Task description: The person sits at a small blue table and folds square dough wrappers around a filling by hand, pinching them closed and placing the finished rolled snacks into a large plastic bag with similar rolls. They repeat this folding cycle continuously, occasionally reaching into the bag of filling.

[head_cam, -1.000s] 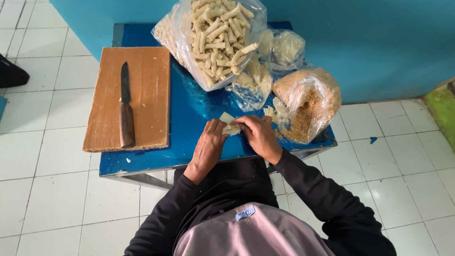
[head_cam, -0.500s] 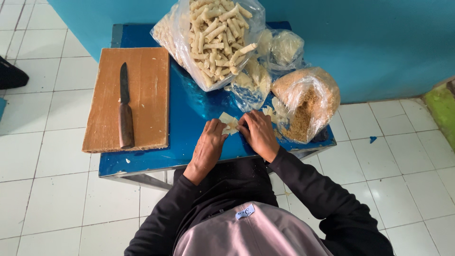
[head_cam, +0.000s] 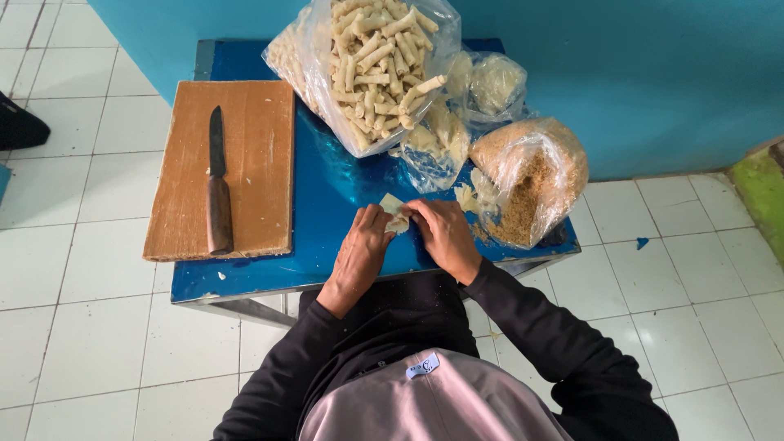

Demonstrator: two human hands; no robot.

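Head cam: both hands, left hand (head_cam: 359,249) & right hand (head_cam: 445,237), pinch pale wrapper (head_cam: 393,206)

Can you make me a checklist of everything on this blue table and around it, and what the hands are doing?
Surface: blue table, a few crumbs.
Job's things: pale wrapper held flat between left hand and right hand.
Clutter: big clear bag of pale rolls; bag of brown crumbs; smaller bags behind; knife lying on wooden cutting board.
Grippers: both hands pinching the wrapper, fingertips close together.
Cables: nothing seen.
Surroundings: white tiled floor, blue wall, dark thing at the left edge, too cut off to tell.
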